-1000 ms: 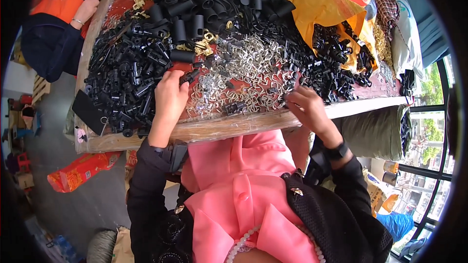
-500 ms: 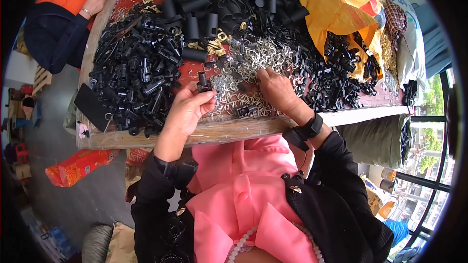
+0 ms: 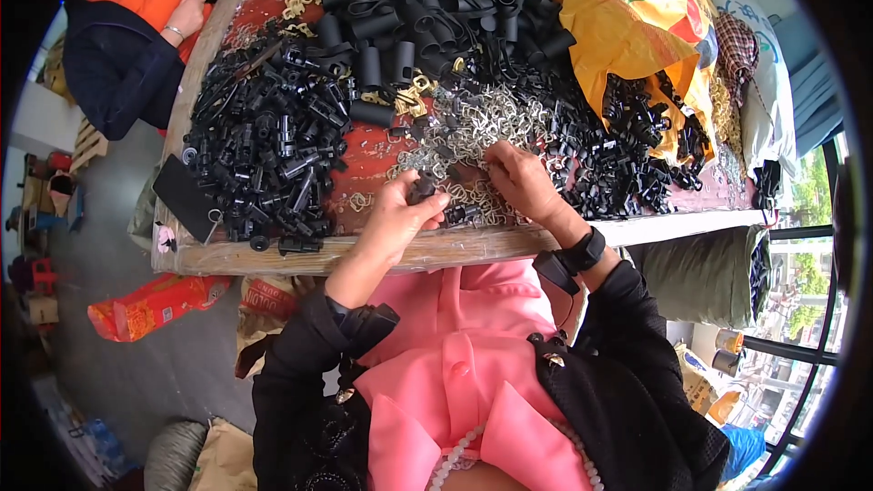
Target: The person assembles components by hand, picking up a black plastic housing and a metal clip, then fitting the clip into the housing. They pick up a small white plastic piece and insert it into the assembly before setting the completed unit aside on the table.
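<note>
My left hand [image 3: 393,223] is closed around a small black plastic fitting [image 3: 422,187], held upright between thumb and fingers above the near part of the table. To its right, my right hand [image 3: 527,184] has its fingertips pinched together at the edge of a heap of small silvery metal clips [image 3: 482,118]. Whatever lies in that pinch is too small or hidden to make out. Between the hands, another black fitting [image 3: 462,215] rests among loose clips near the table edge. A large pile of black fittings [image 3: 264,141] spreads out left of my left hand.
Wide black tubes [image 3: 436,9] are heaped at the back. Small black parts [image 3: 600,164] lie to the right, beside a yellow woven sack [image 3: 627,18] spilling more. The wooden table edge [image 3: 364,253] runs in front of me. Another person [image 3: 136,32] works at the far left.
My left hand has moved right with the black fitting, closer to my right hand. My right hand has drawn slightly back from the clip heap, toward me.
</note>
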